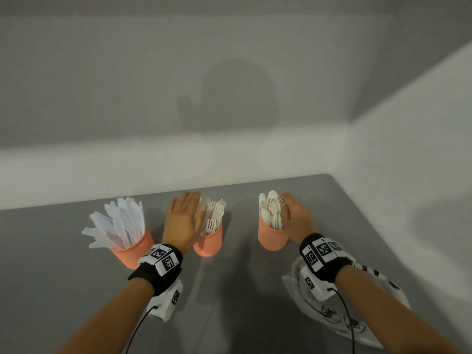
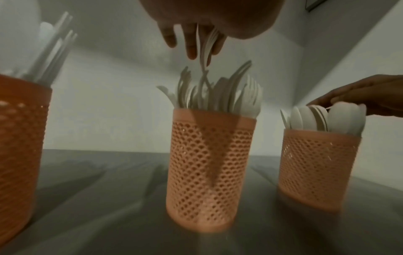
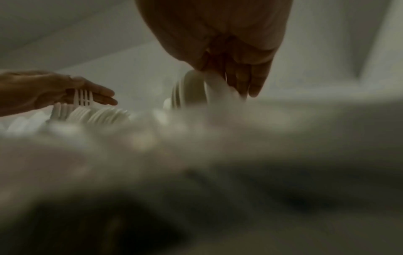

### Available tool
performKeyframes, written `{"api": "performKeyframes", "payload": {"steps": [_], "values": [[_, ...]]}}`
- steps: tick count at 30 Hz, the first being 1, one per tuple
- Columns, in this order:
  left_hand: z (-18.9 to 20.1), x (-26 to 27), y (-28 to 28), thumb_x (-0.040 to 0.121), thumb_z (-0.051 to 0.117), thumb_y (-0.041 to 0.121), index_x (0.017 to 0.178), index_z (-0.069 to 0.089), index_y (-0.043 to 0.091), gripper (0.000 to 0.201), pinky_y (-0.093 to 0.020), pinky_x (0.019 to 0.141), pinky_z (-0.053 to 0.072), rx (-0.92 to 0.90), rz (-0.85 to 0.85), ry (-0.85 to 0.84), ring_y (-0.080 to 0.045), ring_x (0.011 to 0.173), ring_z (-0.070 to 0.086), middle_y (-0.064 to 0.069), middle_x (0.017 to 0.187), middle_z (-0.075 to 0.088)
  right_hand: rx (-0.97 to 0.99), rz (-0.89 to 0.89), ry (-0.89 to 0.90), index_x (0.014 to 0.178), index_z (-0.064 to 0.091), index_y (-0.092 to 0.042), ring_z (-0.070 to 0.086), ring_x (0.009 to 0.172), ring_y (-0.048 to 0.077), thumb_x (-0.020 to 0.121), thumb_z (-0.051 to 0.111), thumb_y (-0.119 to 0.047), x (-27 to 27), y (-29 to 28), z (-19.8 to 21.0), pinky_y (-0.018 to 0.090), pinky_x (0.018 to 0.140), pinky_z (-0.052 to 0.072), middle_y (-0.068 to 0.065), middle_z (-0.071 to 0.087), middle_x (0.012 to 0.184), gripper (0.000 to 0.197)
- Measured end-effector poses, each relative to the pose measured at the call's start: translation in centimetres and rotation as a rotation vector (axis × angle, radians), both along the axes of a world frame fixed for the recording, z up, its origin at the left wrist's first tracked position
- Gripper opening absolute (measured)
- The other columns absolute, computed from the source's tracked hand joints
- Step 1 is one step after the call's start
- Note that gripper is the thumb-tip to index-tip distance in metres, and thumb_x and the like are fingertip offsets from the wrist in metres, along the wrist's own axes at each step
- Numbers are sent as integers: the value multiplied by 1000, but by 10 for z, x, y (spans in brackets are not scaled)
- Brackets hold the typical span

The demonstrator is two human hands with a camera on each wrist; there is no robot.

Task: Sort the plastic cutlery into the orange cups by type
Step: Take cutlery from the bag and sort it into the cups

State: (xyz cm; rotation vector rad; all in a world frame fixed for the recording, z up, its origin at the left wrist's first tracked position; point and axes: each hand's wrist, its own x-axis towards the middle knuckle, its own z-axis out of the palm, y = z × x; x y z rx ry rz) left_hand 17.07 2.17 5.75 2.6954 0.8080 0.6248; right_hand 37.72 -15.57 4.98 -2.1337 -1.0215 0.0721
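A crumpled clear plastic bag (image 1: 378, 312) lies nearest on the grey table (image 1: 245, 290), under the right forearm. Beyond it stand three orange cups in a row, well apart: the left cup (image 1: 132, 250) holds a fan of white knives (image 1: 120, 223), too many and too overlapped to count, the middle cup (image 1: 208, 242) a bunch of forks (image 1: 214, 215), and the right cup (image 1: 272, 237) a cluster of spoons (image 1: 270, 210). The left hand (image 1: 182, 221) pinches what appears to be two forks (image 2: 206, 48) with downturned fingers above the middle cup, while the right hand (image 1: 297, 218) rests its fingers (image 3: 250, 82) against the spoon bowls, the exact grip unclear in the blur.
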Motion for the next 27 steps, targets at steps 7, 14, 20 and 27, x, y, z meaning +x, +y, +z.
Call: {"api": "performKeyframes", "payload": {"steps": [7,14,20,27], "values": [[-15,6,-9,73,-9,78,148,13,10,104,-40,118,1,-55,19,123,-23,146,2,-7,158,3,-208,-13,-173,145,28,-9,20,143,28,81,4,-58,-7,8,-10,41,116,15,15,22,155,84],[-20,22,-12,83,-5,62,145,25,5,89,-33,117,13,-118,32,73,-30,143,20,-16,152,27,-442,44,-287,148,21,-21,10,146,27,73,-15,-52,-10,20,-4,41,118,6,13,12,157,88],[-22,25,-15,86,-5,58,143,31,7,85,-38,119,13,-22,-41,125,-29,142,25,-13,149,34,-494,35,-321,147,26,-26,10,146,28,81,-8,-50,-16,22,1,48,116,3,12,11,158,77],[-14,29,-16,62,5,71,149,7,17,102,-40,119,3,-46,-15,285,-29,146,-1,-13,158,5,-694,52,-301,149,13,-29,0,146,29,92,18,-61,-14,24,11,56,114,3,11,-1,159,65]]}}
